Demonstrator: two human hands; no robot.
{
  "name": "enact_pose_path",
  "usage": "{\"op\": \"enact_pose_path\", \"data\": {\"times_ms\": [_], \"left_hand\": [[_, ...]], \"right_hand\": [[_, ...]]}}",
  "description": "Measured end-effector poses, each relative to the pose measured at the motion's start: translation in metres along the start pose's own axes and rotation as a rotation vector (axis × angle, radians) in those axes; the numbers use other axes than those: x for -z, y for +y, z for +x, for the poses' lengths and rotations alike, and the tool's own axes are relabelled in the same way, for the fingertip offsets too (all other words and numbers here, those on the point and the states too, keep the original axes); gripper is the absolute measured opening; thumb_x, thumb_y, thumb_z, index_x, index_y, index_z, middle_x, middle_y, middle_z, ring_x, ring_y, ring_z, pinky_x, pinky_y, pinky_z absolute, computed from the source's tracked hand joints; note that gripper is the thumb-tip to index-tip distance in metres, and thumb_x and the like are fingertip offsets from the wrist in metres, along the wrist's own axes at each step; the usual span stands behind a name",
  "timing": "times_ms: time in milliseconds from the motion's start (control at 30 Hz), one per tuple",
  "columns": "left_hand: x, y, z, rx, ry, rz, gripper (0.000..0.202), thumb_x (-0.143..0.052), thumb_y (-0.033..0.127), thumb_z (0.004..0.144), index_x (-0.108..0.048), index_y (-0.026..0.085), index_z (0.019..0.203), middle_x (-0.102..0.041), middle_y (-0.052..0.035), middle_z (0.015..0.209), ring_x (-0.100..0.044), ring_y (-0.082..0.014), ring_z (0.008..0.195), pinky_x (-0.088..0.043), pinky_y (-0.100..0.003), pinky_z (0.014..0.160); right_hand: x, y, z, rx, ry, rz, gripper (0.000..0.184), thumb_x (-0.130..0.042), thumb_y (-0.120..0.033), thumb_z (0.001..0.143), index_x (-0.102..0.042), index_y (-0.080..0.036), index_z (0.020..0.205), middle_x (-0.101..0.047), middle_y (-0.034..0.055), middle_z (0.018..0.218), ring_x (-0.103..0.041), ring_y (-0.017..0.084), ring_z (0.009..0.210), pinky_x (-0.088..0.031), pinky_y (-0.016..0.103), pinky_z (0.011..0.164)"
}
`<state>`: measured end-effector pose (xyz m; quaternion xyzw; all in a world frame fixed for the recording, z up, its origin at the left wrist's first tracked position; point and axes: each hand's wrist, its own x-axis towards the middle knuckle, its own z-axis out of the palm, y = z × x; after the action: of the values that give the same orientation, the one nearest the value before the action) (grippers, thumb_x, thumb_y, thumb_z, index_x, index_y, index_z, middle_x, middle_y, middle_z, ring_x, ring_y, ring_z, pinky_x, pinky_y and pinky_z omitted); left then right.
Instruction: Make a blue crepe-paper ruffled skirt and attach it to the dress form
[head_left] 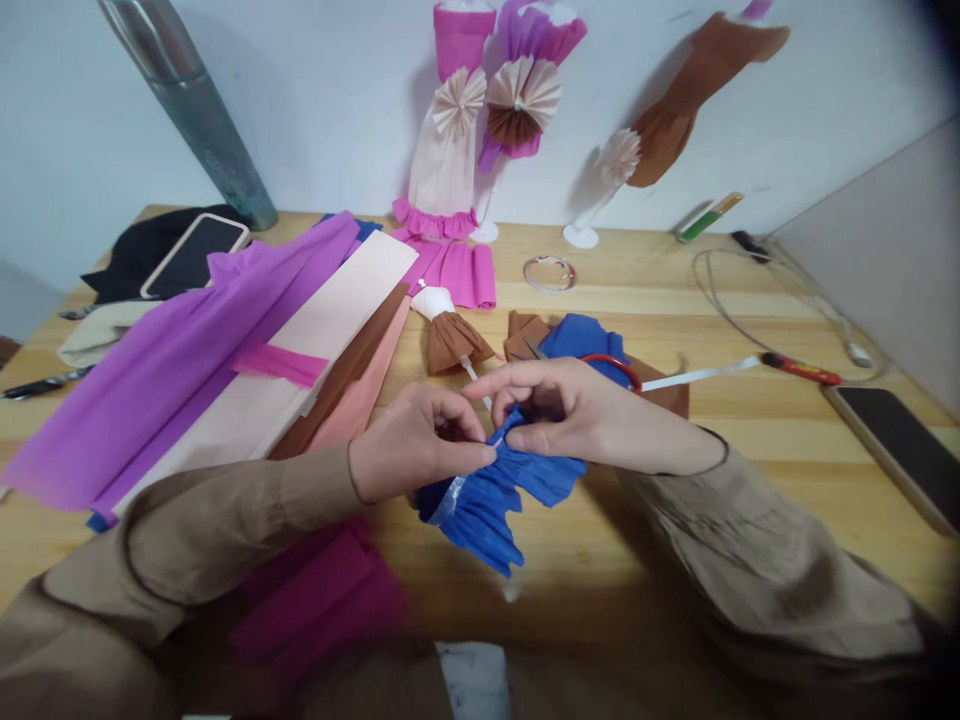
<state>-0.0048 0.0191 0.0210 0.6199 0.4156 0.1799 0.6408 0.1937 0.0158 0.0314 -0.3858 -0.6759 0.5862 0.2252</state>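
Observation:
Both my hands meet over a gathered piece of blue crepe paper (480, 510) with ragged, ruffled edges. My left hand (412, 440) pinches its upper edge between thumb and fingers. From the other side, my right hand (566, 415) is closed on the same edge, thumb close to the left thumb. A strip of clear, shiny material crosses the ruffle at its left. Just beyond my fingers lies a small dress form (433, 302) with a white top and brown paper skirt (454, 342). Red-handled scissors (619, 368) rest behind my right hand, partly hidden.
Purple (247, 320), cream (300, 350) and brown paper sheets lie at left beside a phone (196, 255). A bottle (206, 130) and several paper-dressed forms stand by the wall. A tape roll (550, 273), cable (709, 285), red-handled tool (801, 368) and second phone (900, 450) lie rightward.

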Motion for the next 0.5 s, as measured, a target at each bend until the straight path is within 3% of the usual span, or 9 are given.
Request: {"op": "enact_pose_path", "data": {"times_ms": [200,267,367,433,500], "left_hand": [[0.016,0.008,-0.001,-0.057,-0.145,0.076,0.021,-0.073,0.027,0.063,-0.058,0.013,0.059,-0.053,0.0032,0.052,-0.047,-0.0065,0.049,-0.035,-0.018,0.046],[0.020,0.011,-0.003,-0.120,-0.135,0.097,0.017,-0.070,0.025,0.068,-0.060,0.012,0.063,-0.056,0.0019,0.055,-0.049,-0.0074,0.051,-0.037,-0.019,0.047],[0.019,0.014,-0.008,-0.387,-0.017,0.236,0.005,-0.063,0.016,0.075,-0.064,0.013,0.072,-0.060,-0.0005,0.064,-0.052,-0.0079,0.056,-0.041,-0.020,0.052],[0.016,0.013,-0.011,-0.630,0.040,0.371,0.008,-0.059,0.010,0.079,-0.065,0.014,0.074,-0.063,-0.0031,0.072,-0.057,-0.0099,0.066,-0.047,-0.022,0.061],[0.012,0.012,-0.014,-0.780,0.060,0.504,0.014,-0.054,0.009,0.084,-0.065,0.015,0.075,-0.064,-0.0053,0.077,-0.060,-0.0122,0.074,-0.049,-0.024,0.069]], "right_hand": [[0.002,0.006,0.001,-0.052,-0.040,0.193,0.051,-0.072,-0.016,0.072,-0.060,-0.015,0.121,-0.064,-0.0005,0.079,-0.060,0.010,0.069,-0.050,0.021,0.063],[0.002,0.005,0.002,-0.055,-0.036,0.215,0.051,-0.072,-0.016,0.071,-0.060,-0.016,0.121,-0.064,-0.0008,0.078,-0.060,0.010,0.069,-0.050,0.021,0.062],[0.000,0.004,0.003,-0.064,-0.013,0.235,0.054,-0.072,-0.016,0.071,-0.058,-0.017,0.123,-0.064,-0.0015,0.077,-0.059,0.010,0.068,-0.049,0.020,0.060],[-0.002,0.003,0.003,-0.077,-0.016,0.255,0.056,-0.072,-0.015,0.071,-0.057,-0.017,0.125,-0.064,-0.0016,0.077,-0.059,0.010,0.067,-0.049,0.020,0.059],[-0.004,0.004,0.003,-0.086,-0.027,0.290,0.058,-0.073,-0.015,0.070,-0.057,-0.017,0.126,-0.065,-0.0014,0.079,-0.059,0.010,0.067,-0.049,0.020,0.059]]}}
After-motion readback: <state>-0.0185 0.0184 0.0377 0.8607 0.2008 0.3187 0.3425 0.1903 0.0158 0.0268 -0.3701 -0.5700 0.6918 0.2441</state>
